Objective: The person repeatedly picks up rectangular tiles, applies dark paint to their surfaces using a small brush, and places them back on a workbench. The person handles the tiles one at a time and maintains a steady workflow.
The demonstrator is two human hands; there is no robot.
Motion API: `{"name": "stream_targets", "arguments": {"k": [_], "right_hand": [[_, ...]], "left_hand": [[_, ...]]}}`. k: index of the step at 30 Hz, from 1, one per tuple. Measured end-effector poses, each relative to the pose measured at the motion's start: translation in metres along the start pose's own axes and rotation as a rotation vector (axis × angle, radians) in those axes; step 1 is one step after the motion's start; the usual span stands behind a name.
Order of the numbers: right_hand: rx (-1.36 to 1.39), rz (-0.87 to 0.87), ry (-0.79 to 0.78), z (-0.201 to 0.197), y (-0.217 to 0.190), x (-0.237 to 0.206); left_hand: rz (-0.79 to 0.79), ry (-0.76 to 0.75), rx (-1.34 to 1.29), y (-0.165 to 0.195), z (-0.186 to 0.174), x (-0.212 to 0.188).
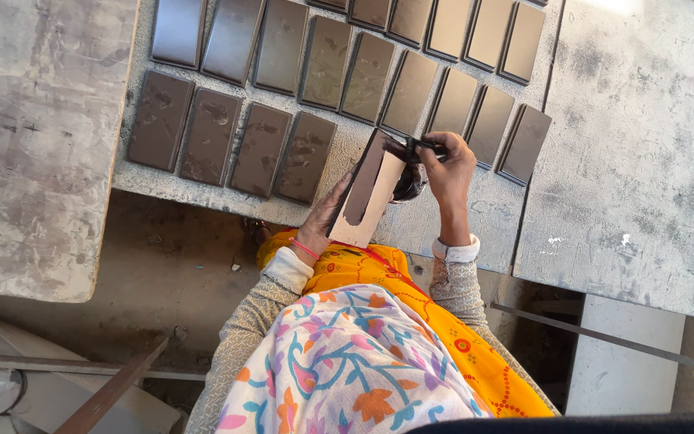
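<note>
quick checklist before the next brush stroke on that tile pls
1. Tile held by left hand: ok, gripped along its edge, tilted up.
2. Brush in right hand: ok, at the tile's top end.
3. Coating: not ok, lower end is bare and pale.
4. Small bowl within reach: ok, just behind the tile.
5. Free bench spot to lay it: ok, beside the dark tile rows.
6. Paint left in bowl: cannot tell.
</note>
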State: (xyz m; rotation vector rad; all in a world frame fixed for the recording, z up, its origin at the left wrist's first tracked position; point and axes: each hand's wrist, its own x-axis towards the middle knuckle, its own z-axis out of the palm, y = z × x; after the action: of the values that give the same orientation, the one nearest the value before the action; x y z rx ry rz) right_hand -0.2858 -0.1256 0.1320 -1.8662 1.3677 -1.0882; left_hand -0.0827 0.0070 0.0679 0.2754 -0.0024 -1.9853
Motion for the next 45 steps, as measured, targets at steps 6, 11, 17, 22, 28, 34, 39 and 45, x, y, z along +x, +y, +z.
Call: {"name": "stream_targets", "arguments": {"k": [6, 11, 17, 22, 28, 34, 39, 45], "right_hand": [[0.147, 0.061, 0.152, -0.015, 0.013, -0.015], [0.054, -0.106, 0.059, -0.007, -0.023, -0.018], [-0.194, -0.248, 0.007, 0.026, -0.056, 0.004], [-0.131, -0.257, -0.146, 0.04, -0.067, 0.006], [-0.223, -0.286, -0.255, 0.046, -0.083, -0.021], [-0.15, -0.344, -0.356, 0.04, -0.103, -0.065], [-0.042, -0.304, -0.487, 0.022, -0.109, -0.087], [-0.108, -0.271, -0.455, 0.016, -0.091, -0.076]], "left_hand": [[0.077, -0.019, 0.036, 0.003, 0.006, -0.005], [0.073, 0.033, 0.005, 0.001, -0.005, 0.008], [0.04, 0.048, 0.0, 0.0, -0.016, 0.027], [0.106, 0.085, -0.017, 0.0, -0.019, 0.045], [0.179, 0.025, -0.125, -0.002, -0.041, 0.065], [0.089, 0.139, -0.039, 0.007, -0.041, 0.065], [0.093, 0.172, 0.028, 0.012, -0.02, 0.06], [0.046, 0.133, -0.029, 0.011, -0.03, 0.063]]}}
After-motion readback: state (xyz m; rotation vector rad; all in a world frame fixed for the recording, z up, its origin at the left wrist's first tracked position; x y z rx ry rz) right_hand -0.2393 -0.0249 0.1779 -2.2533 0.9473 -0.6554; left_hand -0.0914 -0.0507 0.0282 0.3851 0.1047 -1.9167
